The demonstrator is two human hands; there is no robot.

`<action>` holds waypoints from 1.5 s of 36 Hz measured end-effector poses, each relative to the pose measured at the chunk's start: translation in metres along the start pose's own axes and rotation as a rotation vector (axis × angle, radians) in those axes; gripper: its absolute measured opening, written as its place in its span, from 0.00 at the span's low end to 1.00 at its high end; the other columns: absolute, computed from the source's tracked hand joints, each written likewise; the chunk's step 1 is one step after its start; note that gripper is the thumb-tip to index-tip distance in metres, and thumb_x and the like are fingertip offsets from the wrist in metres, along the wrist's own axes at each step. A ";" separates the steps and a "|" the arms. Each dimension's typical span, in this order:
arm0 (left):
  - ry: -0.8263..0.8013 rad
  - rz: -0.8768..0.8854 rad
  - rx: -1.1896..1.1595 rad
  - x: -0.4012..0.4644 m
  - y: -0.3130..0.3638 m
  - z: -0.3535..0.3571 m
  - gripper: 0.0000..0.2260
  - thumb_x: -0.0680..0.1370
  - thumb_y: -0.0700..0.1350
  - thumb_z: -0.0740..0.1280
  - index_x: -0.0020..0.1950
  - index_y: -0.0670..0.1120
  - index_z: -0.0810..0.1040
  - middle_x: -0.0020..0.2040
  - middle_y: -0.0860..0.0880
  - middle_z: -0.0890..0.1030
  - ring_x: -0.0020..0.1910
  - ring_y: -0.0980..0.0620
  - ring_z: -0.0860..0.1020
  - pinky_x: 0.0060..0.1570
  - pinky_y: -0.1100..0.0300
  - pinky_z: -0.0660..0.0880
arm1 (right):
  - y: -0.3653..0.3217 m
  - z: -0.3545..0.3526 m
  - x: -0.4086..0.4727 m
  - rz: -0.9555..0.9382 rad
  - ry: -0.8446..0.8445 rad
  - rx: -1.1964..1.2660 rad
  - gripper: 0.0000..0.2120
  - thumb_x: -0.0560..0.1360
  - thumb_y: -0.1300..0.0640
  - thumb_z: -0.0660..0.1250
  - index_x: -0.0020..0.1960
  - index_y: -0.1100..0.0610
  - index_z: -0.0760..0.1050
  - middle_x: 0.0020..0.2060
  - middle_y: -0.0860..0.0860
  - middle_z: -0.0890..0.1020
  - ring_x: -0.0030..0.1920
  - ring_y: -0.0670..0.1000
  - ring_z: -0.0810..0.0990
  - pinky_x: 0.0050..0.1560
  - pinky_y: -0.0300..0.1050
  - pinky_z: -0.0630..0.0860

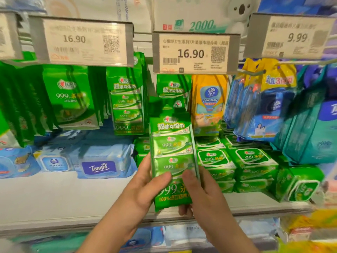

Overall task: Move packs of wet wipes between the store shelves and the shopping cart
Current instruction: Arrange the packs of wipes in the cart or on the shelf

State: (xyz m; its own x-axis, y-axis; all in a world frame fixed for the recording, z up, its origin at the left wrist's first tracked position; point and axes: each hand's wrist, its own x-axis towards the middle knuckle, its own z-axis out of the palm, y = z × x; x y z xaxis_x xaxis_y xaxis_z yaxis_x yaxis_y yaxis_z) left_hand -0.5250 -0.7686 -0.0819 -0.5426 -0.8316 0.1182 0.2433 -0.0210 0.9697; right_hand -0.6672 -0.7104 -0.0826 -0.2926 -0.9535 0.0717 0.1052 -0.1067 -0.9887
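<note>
Store shelving fills the head view, hung and stacked with wipes under a row of price tags. One tag, reading 16.90, sits straight above the fingers; another 16.90 tag is up and to their left, and a 9.99 tag up and to their right.

Both hands hold one green pack upright in front of the shelf. It is a tall multi-pack, with smaller packs showing through its front. The left hand grips its lower left edge, thumb across the front and the other fingers hidden behind. The right hand grips the lower right edge, thumb lying on the front beside the left thumb, one fingertip curling under the bottom corner. The pack's top reaches up to a hanging green pack of the same kind directly above the fingers; whether the two touch I cannot tell.

Left of the fingers hang more green packs, and further left a larger green pouch. Below these, blue Tempo wipes lie flat on the shelf. Up and to the right of the fingers hangs a yellow pack, then blue packs and a teal bag. Just right of the fingers, flat green packs are stacked on the shelf.
</note>
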 end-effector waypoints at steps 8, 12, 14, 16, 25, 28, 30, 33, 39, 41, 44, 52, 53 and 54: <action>-0.072 0.056 0.121 -0.004 -0.004 -0.001 0.26 0.72 0.46 0.74 0.69 0.45 0.77 0.62 0.45 0.84 0.59 0.50 0.83 0.54 0.64 0.77 | -0.002 -0.011 -0.006 -0.074 0.060 -0.009 0.14 0.65 0.33 0.70 0.46 0.38 0.80 0.35 0.54 0.80 0.28 0.54 0.77 0.27 0.44 0.75; -0.084 0.097 0.101 -0.005 0.001 0.000 0.25 0.72 0.49 0.77 0.68 0.47 0.79 0.62 0.42 0.84 0.59 0.46 0.82 0.57 0.56 0.78 | -0.008 -0.012 -0.008 -0.116 0.027 0.005 0.18 0.60 0.32 0.69 0.48 0.35 0.80 0.38 0.49 0.84 0.31 0.50 0.78 0.28 0.43 0.76; -0.104 0.121 0.084 -0.008 0.006 0.001 0.28 0.71 0.54 0.79 0.69 0.49 0.79 0.60 0.37 0.83 0.57 0.40 0.79 0.61 0.41 0.77 | -0.014 -0.011 -0.010 -0.151 0.012 -0.001 0.18 0.60 0.33 0.70 0.49 0.34 0.80 0.39 0.50 0.85 0.31 0.48 0.79 0.28 0.41 0.75; -0.095 0.134 0.088 -0.011 0.013 0.001 0.32 0.70 0.57 0.80 0.71 0.50 0.78 0.59 0.30 0.79 0.53 0.34 0.74 0.60 0.27 0.69 | -0.020 -0.010 -0.013 -0.213 0.008 -0.019 0.21 0.59 0.29 0.73 0.50 0.34 0.80 0.39 0.51 0.85 0.31 0.48 0.80 0.28 0.40 0.76; -0.133 0.283 0.130 -0.009 0.037 0.007 0.28 0.72 0.56 0.78 0.70 0.49 0.78 0.60 0.40 0.84 0.57 0.25 0.77 0.57 0.25 0.73 | -0.041 -0.005 -0.015 -0.368 0.100 -0.036 0.15 0.60 0.35 0.71 0.46 0.35 0.82 0.36 0.46 0.86 0.32 0.42 0.81 0.31 0.34 0.76; -0.127 0.306 0.146 -0.007 0.039 0.007 0.27 0.73 0.56 0.77 0.70 0.49 0.78 0.59 0.40 0.84 0.56 0.26 0.77 0.54 0.23 0.72 | -0.044 -0.005 -0.013 -0.377 0.100 -0.037 0.14 0.62 0.36 0.68 0.47 0.35 0.82 0.36 0.46 0.86 0.31 0.41 0.80 0.30 0.34 0.74; -0.123 0.329 0.183 -0.006 0.038 0.005 0.28 0.73 0.57 0.76 0.71 0.50 0.78 0.60 0.41 0.84 0.57 0.30 0.80 0.55 0.26 0.74 | -0.044 -0.006 -0.014 -0.389 0.085 -0.037 0.20 0.60 0.32 0.73 0.50 0.36 0.82 0.42 0.46 0.87 0.38 0.43 0.84 0.36 0.35 0.78; -0.128 0.332 0.168 -0.005 0.035 0.005 0.29 0.72 0.58 0.77 0.71 0.50 0.77 0.61 0.42 0.84 0.59 0.34 0.81 0.56 0.25 0.74 | -0.041 -0.006 -0.013 -0.372 0.084 -0.037 0.31 0.56 0.22 0.72 0.52 0.37 0.81 0.44 0.48 0.88 0.40 0.45 0.85 0.37 0.37 0.80; -0.143 0.319 0.054 0.006 0.038 0.011 0.24 0.75 0.53 0.76 0.69 0.48 0.79 0.60 0.43 0.84 0.49 0.37 0.78 0.49 0.40 0.75 | -0.046 -0.001 -0.004 -0.317 0.096 -0.007 0.14 0.63 0.35 0.67 0.45 0.38 0.81 0.33 0.52 0.84 0.26 0.48 0.78 0.23 0.37 0.71; -0.136 0.313 0.042 0.009 0.038 0.012 0.21 0.77 0.46 0.74 0.69 0.45 0.78 0.60 0.44 0.84 0.50 0.41 0.81 0.50 0.48 0.77 | -0.046 0.000 -0.001 -0.309 0.105 -0.015 0.15 0.63 0.34 0.66 0.47 0.38 0.81 0.36 0.53 0.85 0.28 0.49 0.79 0.25 0.39 0.73; -0.133 0.292 0.068 0.014 0.036 0.010 0.19 0.77 0.42 0.70 0.68 0.44 0.78 0.60 0.44 0.84 0.54 0.46 0.83 0.51 0.55 0.79 | -0.043 0.000 0.005 -0.290 0.109 -0.047 0.12 0.69 0.35 0.68 0.47 0.39 0.81 0.36 0.53 0.85 0.29 0.51 0.79 0.26 0.41 0.73; -0.096 0.251 0.098 0.023 0.025 0.005 0.19 0.77 0.37 0.66 0.69 0.43 0.76 0.60 0.46 0.85 0.55 0.52 0.84 0.51 0.64 0.78 | -0.032 -0.001 0.015 -0.213 0.097 -0.032 0.12 0.68 0.34 0.69 0.46 0.38 0.81 0.37 0.51 0.86 0.31 0.49 0.79 0.29 0.42 0.76; -0.087 0.245 0.102 0.024 0.023 0.004 0.19 0.77 0.38 0.67 0.69 0.43 0.76 0.60 0.46 0.85 0.57 0.50 0.83 0.53 0.62 0.78 | -0.029 -0.001 0.017 -0.209 0.097 -0.040 0.11 0.69 0.35 0.68 0.46 0.38 0.81 0.37 0.50 0.86 0.32 0.48 0.79 0.29 0.42 0.76; -0.071 0.233 0.108 0.025 0.020 0.003 0.19 0.77 0.39 0.68 0.69 0.43 0.77 0.60 0.46 0.85 0.58 0.50 0.83 0.55 0.61 0.78 | -0.026 -0.001 0.019 -0.200 0.095 -0.047 0.11 0.68 0.36 0.67 0.46 0.39 0.81 0.38 0.51 0.86 0.32 0.48 0.80 0.30 0.41 0.76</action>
State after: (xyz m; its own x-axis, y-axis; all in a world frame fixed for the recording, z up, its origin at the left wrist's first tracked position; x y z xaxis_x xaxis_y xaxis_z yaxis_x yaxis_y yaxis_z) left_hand -0.5362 -0.7886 -0.0593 -0.5379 -0.7658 0.3524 0.2833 0.2295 0.9312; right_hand -0.6764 -0.7249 -0.0555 -0.3914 -0.8839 0.2561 -0.0078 -0.2751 -0.9614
